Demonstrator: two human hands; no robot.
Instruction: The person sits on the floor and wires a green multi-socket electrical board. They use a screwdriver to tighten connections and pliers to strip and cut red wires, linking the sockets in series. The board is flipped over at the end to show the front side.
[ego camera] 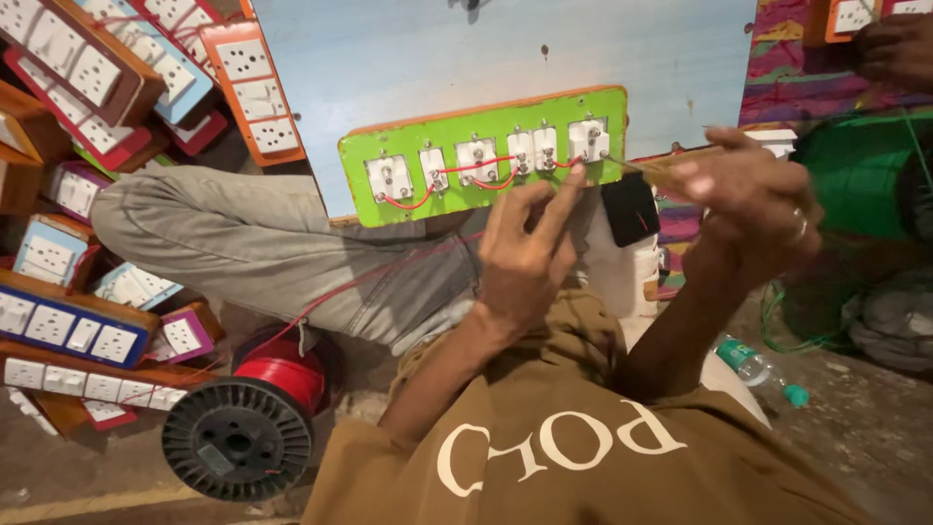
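The right hand (748, 190) is pinching a thin screwdriver (649, 167) between thumb and fingers, closed around its handle, with the tip reaching toward the rightmost socket back on the green switchboard (481, 156). The left hand (525, 258) is resting loosely open against the board's lower edge, holding nothing, its index finger pressing up near a short red wire (476, 165) that is looping between the terminals, seemingly steadying the board while the tool is working. The board is lying back-side up across the person's raised knee and against a pale blue panel (466, 53), which is putting the wiring within easy reach. A spool of red wire (248, 428) is sitting on the floor at the left, beside stacked finished switchboards (68, 331), and a plastic bottle (758, 371) is lying at the right.
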